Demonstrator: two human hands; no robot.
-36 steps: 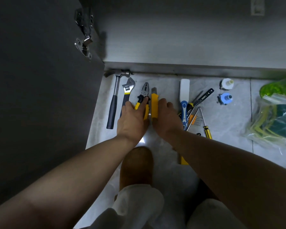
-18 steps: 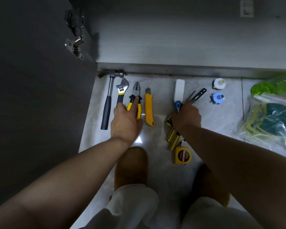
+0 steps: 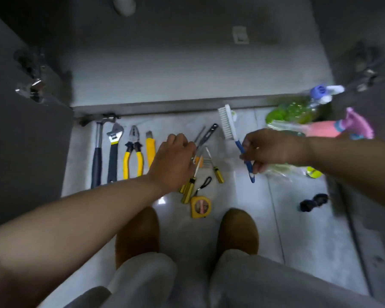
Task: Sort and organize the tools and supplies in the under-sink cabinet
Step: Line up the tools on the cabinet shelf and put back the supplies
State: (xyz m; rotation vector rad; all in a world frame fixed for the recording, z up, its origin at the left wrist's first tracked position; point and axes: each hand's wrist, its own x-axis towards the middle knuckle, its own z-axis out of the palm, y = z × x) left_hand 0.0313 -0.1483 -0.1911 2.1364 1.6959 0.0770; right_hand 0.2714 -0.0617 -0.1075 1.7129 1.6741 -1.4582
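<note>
On the pale tiled floor (image 3: 242,196) before the open cabinet, four tools lie in a neat row, handles toward the person: a hammer (image 3: 97,152), an adjustable wrench (image 3: 113,152), yellow-handled pliers (image 3: 133,152) and a yellow utility knife (image 3: 150,147). The left hand (image 3: 173,161) reaches over a loose pile of yellow-handled screwdrivers (image 3: 217,172) and slim metal tools just right of the knife; its fingers curl down onto the pile, but whether they grip anything cannot be told. A yellow tape measure (image 3: 200,206) lies just below the pile. The right hand (image 3: 269,150) holds a scrub brush (image 3: 228,123) above the floor, fingers clamped on its blue handle, white bristles pointing toward the cabinet. Bagged supplies and a spray bottle (image 3: 320,92) sit at the right.
</note>
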